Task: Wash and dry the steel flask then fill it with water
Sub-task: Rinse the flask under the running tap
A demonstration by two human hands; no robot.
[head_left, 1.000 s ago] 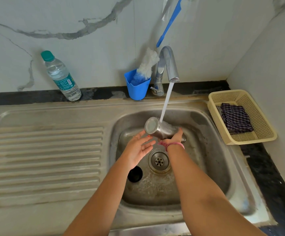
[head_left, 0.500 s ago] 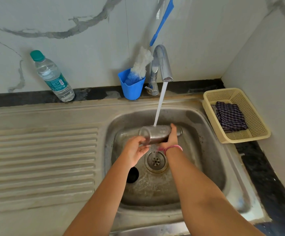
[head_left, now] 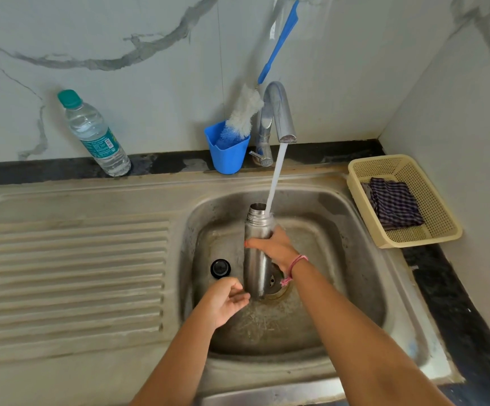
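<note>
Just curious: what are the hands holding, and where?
The right hand grips the steel flask around its upper body; the left hand holds nothing.

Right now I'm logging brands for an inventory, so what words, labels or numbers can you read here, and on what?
Nothing here can be read.
Plastic water bottle: its green and white label carries print, too small and blurred to read.
Steel flask, blue cup, tap, basket and black cap: no visible text.
</note>
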